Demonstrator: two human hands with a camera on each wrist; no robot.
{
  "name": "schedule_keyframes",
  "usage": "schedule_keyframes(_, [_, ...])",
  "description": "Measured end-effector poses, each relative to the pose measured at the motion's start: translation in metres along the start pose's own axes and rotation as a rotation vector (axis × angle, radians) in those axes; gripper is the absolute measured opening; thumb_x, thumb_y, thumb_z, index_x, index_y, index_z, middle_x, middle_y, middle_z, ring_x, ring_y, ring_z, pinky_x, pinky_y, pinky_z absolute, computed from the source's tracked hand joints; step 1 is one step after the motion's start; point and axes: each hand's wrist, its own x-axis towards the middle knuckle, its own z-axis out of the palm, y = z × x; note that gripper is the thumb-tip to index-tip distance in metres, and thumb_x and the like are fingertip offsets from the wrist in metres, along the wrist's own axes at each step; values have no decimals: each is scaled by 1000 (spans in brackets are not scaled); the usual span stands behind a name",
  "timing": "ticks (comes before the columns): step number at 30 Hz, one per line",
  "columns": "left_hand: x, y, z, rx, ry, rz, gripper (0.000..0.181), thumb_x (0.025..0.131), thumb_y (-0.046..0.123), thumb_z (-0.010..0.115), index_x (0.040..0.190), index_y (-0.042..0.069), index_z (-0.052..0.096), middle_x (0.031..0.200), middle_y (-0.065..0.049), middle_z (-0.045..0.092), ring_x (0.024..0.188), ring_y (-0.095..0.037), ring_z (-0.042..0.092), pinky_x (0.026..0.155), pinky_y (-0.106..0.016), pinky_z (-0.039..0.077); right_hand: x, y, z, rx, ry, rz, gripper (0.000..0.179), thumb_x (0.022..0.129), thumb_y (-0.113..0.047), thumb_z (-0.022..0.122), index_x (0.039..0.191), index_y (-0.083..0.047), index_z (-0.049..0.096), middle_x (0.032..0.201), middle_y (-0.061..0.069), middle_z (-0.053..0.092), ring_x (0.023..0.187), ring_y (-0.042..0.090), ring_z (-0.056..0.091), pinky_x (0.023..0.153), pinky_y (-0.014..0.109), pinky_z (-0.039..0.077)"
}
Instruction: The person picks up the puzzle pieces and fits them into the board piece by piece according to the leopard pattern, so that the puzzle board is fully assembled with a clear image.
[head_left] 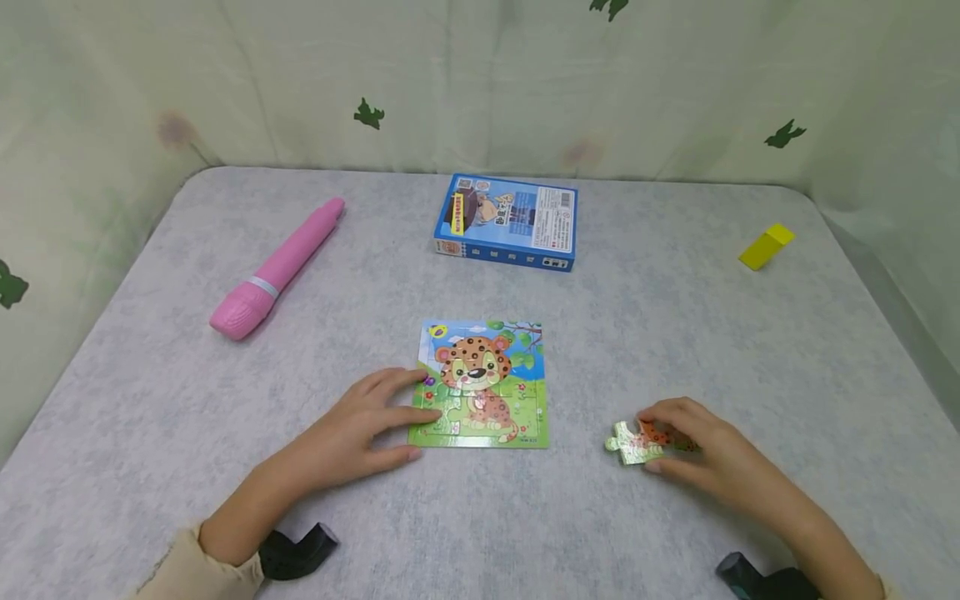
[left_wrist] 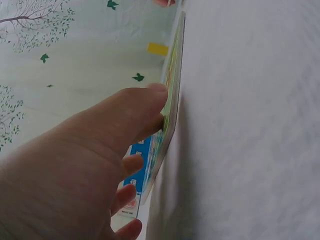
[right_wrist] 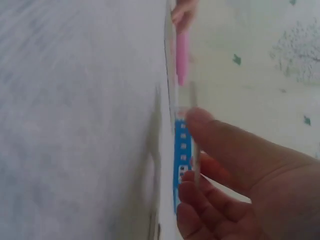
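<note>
A square jigsaw puzzle (head_left: 525, 417) with a cartoon leopard on a green and blue scene lies flat on the table. My left hand (head_left: 360, 425) rests at its left side, fingers spread, with fingertips on the picture and thumb at the lower left corner. To the right of the puzzle, my right hand (head_left: 705, 446) pinches a jigsaw piece (head_left: 630, 446) printed in pale green and spotted orange. In the right wrist view this piece (right_wrist: 195, 95) is seen edge-on between thumb and fingers, raised off the table. More spotted orange and green shows in shadow under the palm.
A blue puzzle box (head_left: 510, 221) lies behind the puzzle. At the far left is a pink microphone-shaped object (head_left: 288, 258), and at the far right a yellow block (head_left: 767, 247). Pale curtains hang along the table's back edge. Black wrist mounts (head_left: 296, 554) sit by both wrists.
</note>
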Motion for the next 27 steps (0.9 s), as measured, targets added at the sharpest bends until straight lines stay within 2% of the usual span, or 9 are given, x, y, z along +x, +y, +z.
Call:
schedule_keyframes(3, [1,4,1,9,-8,36,41,80,35,66,117,17,62,136,-2,39,125,-23,32,99,-44,26,7,-10,0,25,20,-55,50,69,-14,77,116,-12,57,110,-8,52,91,5,50,71,20,46])
schedule_keyframes(7, [0,9,2,19,-61,40,45,84,36,62,120,9,58,133,0,43,123,-18,36,97,-38,31,23,-26,2,75,26,-115,51,68,-12,77,115,-11,58,108,-8,52,85,5,49,67,24,46])
schedule_keyframes(10, [0,10,2,24,-80,30,46,85,37,60,120,8,56,132,0,44,122,-18,38,97,-38,32,38,-39,7,127,30,-144,49,70,-13,77,115,-11,58,108,-8,51,86,6,49,68,27,47])
schedule_keyframes(16, [2,9,3,13,-64,28,46,84,37,61,122,12,54,131,3,44,121,-16,37,97,-38,32,68,-55,29,231,45,-206,46,73,-17,75,115,-10,58,107,-5,51,89,10,49,71,29,46])
schedule_keyframes(22, [3,7,6,6,-47,30,50,84,37,61,128,18,49,130,7,43,121,-14,37,97,-38,31,89,-63,55,265,-6,-155,48,74,-28,73,116,-9,58,105,-5,51,91,11,48,74,29,44])
schedule_keyframes(27, [3,7,8,1,-38,51,52,84,37,60,132,23,45,130,4,42,120,-17,37,95,-43,31,100,-67,72,206,-52,-106,48,76,-39,69,116,-14,59,106,-5,51,96,10,47,78,29,42])
